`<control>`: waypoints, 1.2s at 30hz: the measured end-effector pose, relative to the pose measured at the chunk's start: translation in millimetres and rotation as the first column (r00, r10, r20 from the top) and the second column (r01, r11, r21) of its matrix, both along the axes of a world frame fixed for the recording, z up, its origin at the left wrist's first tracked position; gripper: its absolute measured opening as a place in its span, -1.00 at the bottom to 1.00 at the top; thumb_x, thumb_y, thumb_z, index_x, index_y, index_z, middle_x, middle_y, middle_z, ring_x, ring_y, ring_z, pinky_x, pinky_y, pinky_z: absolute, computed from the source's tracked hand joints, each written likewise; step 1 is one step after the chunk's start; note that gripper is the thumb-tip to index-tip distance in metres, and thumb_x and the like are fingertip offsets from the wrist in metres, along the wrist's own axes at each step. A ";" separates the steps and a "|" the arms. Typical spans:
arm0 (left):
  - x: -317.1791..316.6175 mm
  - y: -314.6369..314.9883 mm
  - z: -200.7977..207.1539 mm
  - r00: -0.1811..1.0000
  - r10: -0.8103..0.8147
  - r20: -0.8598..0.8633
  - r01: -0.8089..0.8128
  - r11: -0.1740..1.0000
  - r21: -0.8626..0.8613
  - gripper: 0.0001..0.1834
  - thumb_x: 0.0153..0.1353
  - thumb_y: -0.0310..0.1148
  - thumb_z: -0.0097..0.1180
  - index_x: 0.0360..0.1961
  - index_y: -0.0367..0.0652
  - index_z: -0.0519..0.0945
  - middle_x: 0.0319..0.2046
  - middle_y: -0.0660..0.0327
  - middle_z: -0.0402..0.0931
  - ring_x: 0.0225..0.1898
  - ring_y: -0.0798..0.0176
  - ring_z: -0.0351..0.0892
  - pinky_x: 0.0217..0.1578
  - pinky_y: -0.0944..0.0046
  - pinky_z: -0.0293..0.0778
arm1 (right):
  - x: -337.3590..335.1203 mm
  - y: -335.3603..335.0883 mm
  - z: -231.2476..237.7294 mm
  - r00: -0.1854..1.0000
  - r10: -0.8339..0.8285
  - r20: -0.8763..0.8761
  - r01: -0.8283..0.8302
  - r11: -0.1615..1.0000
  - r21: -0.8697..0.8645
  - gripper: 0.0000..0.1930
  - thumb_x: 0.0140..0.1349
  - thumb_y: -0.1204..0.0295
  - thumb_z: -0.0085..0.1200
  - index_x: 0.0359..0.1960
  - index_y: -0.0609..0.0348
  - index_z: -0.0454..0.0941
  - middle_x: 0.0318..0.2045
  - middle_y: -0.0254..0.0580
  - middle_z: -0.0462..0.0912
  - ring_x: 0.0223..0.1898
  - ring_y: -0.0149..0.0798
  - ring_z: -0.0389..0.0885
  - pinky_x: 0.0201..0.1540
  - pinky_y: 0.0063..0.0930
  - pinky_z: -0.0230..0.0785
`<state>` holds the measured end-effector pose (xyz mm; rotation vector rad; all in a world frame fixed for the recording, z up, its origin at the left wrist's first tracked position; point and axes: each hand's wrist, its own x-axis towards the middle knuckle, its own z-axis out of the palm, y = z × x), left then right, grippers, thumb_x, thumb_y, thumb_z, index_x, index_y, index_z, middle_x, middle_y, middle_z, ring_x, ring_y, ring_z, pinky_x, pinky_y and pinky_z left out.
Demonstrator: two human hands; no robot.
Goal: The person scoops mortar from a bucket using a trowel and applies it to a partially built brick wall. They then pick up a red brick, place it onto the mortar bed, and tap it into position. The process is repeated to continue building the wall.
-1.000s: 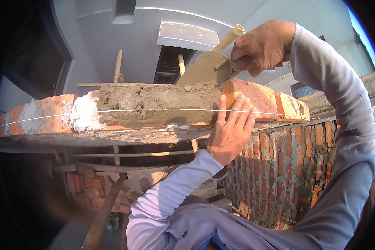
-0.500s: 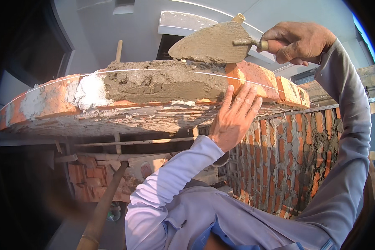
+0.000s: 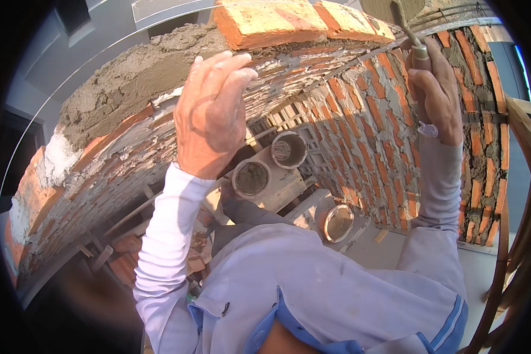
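My left hand is raised just in front of the wall's top course, holding nothing, with fingers stretched out. Behind its fingertips lies a thick bed of wet grey mortar. An orange brick sits at the right end of that mortar, and another brick follows it to the right. My right hand grips the handle of a pointing trowel by the right-hand wall. The trowel's blade points up and is partly cut off by the frame's top edge.
A white string line runs along the wall top. Below stand a bucket with grey mortar, a second bucket and a third bucket. Loose bricks lie lower left. A rough brick wall rises right, beside wooden poles.
My left hand has come off the brick. My right hand has carried the trowel away from above the mortar, to the right. The view has turned, bringing the buckets into sight.
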<state>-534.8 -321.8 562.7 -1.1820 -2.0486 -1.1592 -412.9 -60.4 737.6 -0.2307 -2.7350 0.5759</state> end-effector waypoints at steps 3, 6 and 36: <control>-47.8 18.3 17.1 0.971 -0.019 -0.237 -0.003 0.996 -0.094 -0.69 0.27 -0.38 0.10 0.03 -0.18 0.54 0.09 0.11 0.53 0.22 -0.01 0.44 0.27 -0.16 0.29 | 71.2 -18.1 -117.6 0.978 -0.208 -0.007 0.133 0.650 -0.748 -0.69 0.48 0.22 -0.26 -0.16 0.24 0.38 -0.62 -0.31 0.38 -0.77 -0.48 0.32 -0.75 -0.60 0.22; -70.0 32.5 34.5 0.967 -0.221 -0.130 0.188 0.956 -0.226 -0.61 0.32 -0.26 -0.07 0.09 -0.20 0.54 0.09 -0.04 0.50 0.16 -0.10 0.41 0.32 -0.09 0.15 | 72.9 -65.2 -228.4 0.959 -0.279 0.042 0.032 -0.040 -0.999 -0.60 0.50 0.07 -0.24 -0.18 0.21 0.36 -0.61 -0.22 0.41 -0.77 -0.32 0.40 -0.79 -0.46 0.33; 72.4 -77.2 -70.8 -0.113 -0.551 0.827 0.938 0.215 0.272 -0.49 0.30 -0.02 0.13 0.13 -0.13 0.58 0.08 0.04 0.58 0.06 0.04 0.56 0.06 0.08 0.44 | 19.0 -163.3 -101.2 0.998 -0.047 0.042 0.025 0.904 0.427 -0.50 0.18 0.64 0.02 0.20 0.42 0.26 -0.21 0.11 0.40 -0.33 0.12 0.56 -0.34 -0.15 0.43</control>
